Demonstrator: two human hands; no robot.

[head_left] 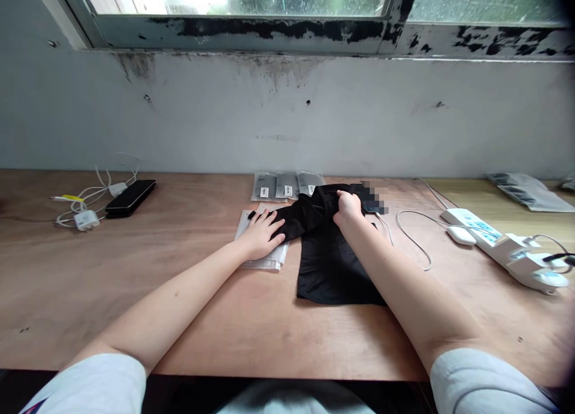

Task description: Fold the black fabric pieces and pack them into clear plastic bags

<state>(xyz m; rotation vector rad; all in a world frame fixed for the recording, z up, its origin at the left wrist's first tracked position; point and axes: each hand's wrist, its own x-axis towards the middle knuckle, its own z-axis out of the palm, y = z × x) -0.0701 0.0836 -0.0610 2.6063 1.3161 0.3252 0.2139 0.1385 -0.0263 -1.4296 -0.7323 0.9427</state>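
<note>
The black garment (335, 264) lies on the wooden surface (202, 336) in front of the person, its body spread toward the near edge and its upper part bunched, with one sleeve-like length reaching left over the pale plastic bags (274, 259). The left hand (259, 237) is laid on the end of that length, fingers spread apart and none seen to pinch; the placing appears meant to keep the fabric flat and extended. The right hand (349, 208) is at the bunched upper part, fingers curled in and apparently gripping a fold, though the contact is partly hidden; this would hold the cloth steady against the left hand. Just beyond, by the wall (215, 120), three packets (286, 185) with white labels lie side by side, their row apparently kept out of the working area. A dark device (369, 199), partly obscured by pixelation, sits beside the right hand with a white cable (385, 227) at its edge. Farther right is a power strip (478, 227) with adapters; well to the left, a black case-like object (130, 198) lies beside white chargers and cords (87, 220).
</note>
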